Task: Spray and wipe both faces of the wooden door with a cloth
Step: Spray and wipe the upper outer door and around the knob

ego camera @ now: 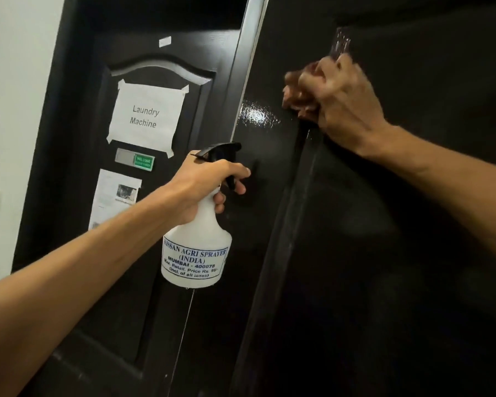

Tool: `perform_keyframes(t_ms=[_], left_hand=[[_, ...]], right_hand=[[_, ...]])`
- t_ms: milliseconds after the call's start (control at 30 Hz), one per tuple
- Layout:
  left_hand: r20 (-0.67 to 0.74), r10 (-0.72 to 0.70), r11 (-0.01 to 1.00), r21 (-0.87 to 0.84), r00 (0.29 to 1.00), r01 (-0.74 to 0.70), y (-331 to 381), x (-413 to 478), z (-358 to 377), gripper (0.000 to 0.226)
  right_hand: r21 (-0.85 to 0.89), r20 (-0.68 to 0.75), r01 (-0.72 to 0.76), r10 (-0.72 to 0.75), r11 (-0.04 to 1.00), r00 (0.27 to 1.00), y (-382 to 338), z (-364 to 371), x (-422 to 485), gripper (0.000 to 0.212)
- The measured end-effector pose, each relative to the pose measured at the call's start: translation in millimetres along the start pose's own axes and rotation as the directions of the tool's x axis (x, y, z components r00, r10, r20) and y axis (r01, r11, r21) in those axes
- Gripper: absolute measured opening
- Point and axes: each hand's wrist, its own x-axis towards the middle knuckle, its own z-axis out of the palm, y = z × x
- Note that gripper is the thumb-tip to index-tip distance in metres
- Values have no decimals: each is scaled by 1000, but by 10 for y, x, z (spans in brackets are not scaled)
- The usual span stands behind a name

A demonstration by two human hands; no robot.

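A dark, glossy wooden door fills the right half of the view, its edge running up the middle. My right hand grips a bunched brown cloth and presses it against the door's upper face; hand and cloth are blurred. A wet sheen shows just left of the cloth. My left hand holds a white spray bottle by its neck, a finger curled on the black trigger, nozzle facing the door.
Behind, at left, a second dark door carries a taped paper sign reading "Laundry Machine", a small green plate and another printed sheet. A white wall with a switch lies at far left.
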Motion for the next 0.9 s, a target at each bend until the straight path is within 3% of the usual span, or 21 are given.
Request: perform_keyframes(t_ms=[133, 333, 500, 600, 667, 733, 833, 900], left_hand=[[33, -26, 1000, 2, 999, 26, -216, -158, 183, 14], [14, -97, 995, 24, 995, 97, -622, -356, 582, 19], [-19, -80, 996, 37, 997, 81, -891, -517, 770, 24], [-51, -60, 995, 78, 997, 64, -956, -590, 778, 18], [-70, -38, 994, 103, 997, 45, -1017, -628, 763, 18], [-50, -33, 992, 117, 998, 39, -1138, -717, 756, 19], [-40, -62, 991, 120, 997, 66, -1418, -914, 726, 19], [-48, -88, 989, 117, 995, 93, -1589, -1006, 699, 16]], right_hand=[[110, 145, 192, -207, 975, 968, -153, -145, -511, 42], [144, 65, 6, -16, 990, 998, -121, -231, -516, 52], [193, 170, 163, -197, 967, 966, -476, -140, -1057, 27], [183, 75, -14, 1, 983, 997, -370, -186, -908, 23], [174, 57, -54, 44, 983, 997, -453, -147, -939, 22], [227, 97, 50, -74, 973, 992, -706, -99, -1243, 20], [248, 211, 247, -301, 937, 930, -999, -152, -1723, 20], [221, 243, 215, -267, 951, 932, -950, -192, -1642, 24]])
